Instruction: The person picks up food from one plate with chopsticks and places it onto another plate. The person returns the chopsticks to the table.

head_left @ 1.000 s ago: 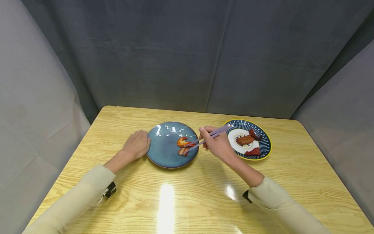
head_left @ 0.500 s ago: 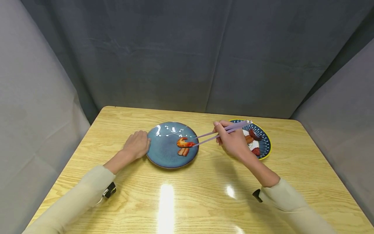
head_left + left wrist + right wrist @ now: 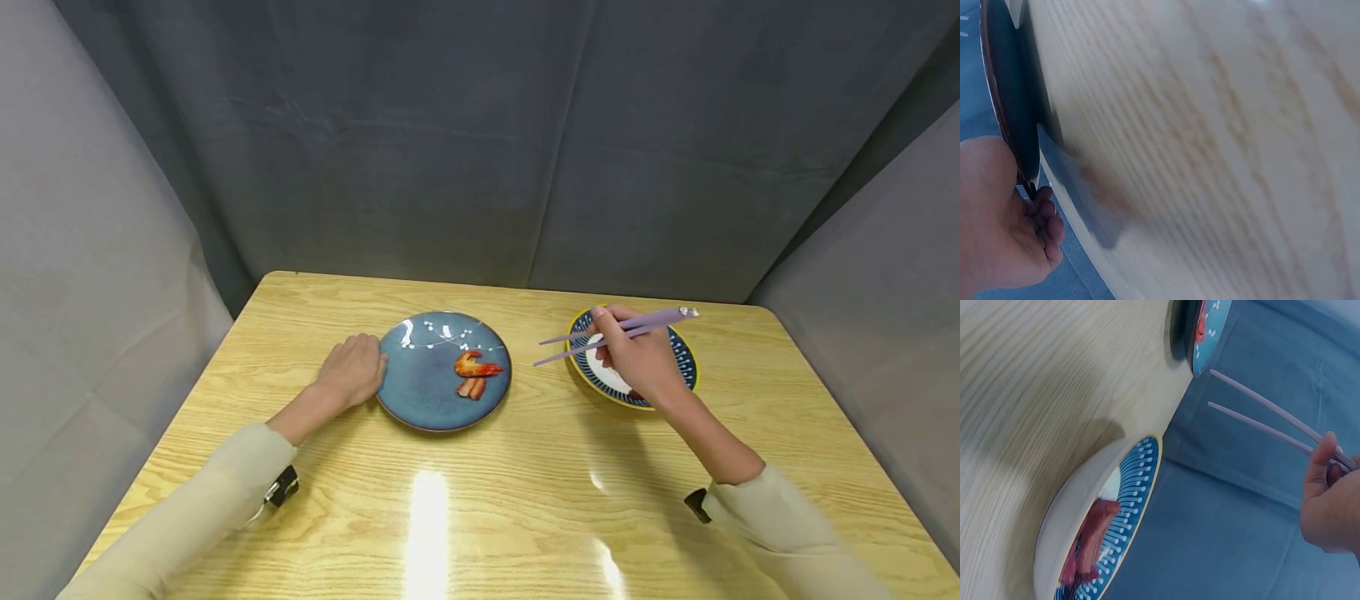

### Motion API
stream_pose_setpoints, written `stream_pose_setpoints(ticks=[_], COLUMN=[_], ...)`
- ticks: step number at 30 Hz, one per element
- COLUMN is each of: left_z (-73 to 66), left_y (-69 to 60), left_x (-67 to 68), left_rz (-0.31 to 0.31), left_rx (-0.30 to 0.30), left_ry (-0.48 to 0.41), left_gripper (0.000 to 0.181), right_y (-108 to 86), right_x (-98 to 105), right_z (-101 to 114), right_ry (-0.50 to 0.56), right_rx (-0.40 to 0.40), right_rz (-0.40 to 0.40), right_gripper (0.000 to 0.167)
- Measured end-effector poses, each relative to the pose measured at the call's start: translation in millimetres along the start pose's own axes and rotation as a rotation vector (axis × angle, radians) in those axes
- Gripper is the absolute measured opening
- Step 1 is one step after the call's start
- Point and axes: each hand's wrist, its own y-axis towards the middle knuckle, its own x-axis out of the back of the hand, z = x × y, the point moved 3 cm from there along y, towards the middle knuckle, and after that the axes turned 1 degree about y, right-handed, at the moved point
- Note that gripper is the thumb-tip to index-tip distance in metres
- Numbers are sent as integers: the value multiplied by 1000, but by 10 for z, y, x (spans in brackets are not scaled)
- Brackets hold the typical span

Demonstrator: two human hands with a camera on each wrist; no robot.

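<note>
My left hand (image 3: 350, 369) holds the left rim of a blue plate (image 3: 420, 387) with white blossoms; in the left wrist view (image 3: 997, 219) thumb and curled fingers pinch its edge. On the plate's right side lie a shrimp (image 3: 477, 366) and a brown-striped piece of meat (image 3: 471, 388). A pair of pale purple chopsticks (image 3: 654, 319) is gripped in my right hand (image 3: 637, 358), above a bowl (image 3: 686, 360) with a yellow rim and blue pattern. Their tips point left, spread apart with nothing between them. Pieces of meat (image 3: 1094, 534) lie in the bowl, mostly hidden from the head view by the hand.
The wooden table (image 3: 495, 500) has glossy light reflections on its front part. Behind it hangs a dark grey curtain (image 3: 450, 167), with pale cloth at both sides. Between plate and bowl runs a narrow strip of tabletop.
My right hand has moved right with the chopsticks, from the food on the blue plate to over the bowl. The shrimp and meat stay on the plate; the left hand has not moved.
</note>
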Motion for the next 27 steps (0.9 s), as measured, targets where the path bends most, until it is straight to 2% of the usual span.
stream_pose_setpoints(ticks=[7,14,19,27], left_z=[5,23,24,25], left_y=[1,-3,-2,-4], left_x=[4,9,13,13], left_rz=[2,2,7,17], left_rx=[3,7,12,20], left_ry=[5,2,-2,-6], left_gripper=[28,28,28,28], right_y=[-41,-88,-105,-149], right_x=[198,401,513,648], right_z=[-113,-224,-297,-411], right_ry=[49,-73,-93,-153], right_rx=[-30,-24,-10,-41], right_rz=[-1,-52,-68,-59], right_gripper=[38,39,39,37])
